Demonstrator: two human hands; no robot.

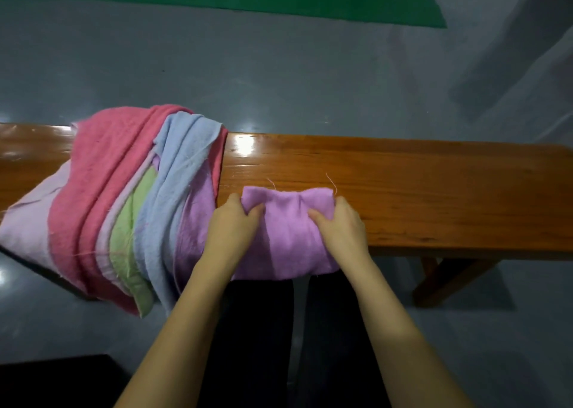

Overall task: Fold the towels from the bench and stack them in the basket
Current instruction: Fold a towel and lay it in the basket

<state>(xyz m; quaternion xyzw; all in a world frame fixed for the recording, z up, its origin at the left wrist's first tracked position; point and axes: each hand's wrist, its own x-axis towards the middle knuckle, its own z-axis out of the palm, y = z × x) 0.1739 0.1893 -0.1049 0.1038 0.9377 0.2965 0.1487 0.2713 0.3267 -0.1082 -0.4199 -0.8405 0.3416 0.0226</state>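
Pink, lilac, green and blue towels (124, 203) are heaped over the left of the bench (403, 190), draped past its near edge. Just beside them, a purple towel (288, 234) is laid across the near edge, pinched at its far left part by the left hand (235, 221) and at its far right part by the right hand (338, 224), fingers curled into the cloth. For a neat fold, both corners should be carried together and edges matched. No basket is seen.
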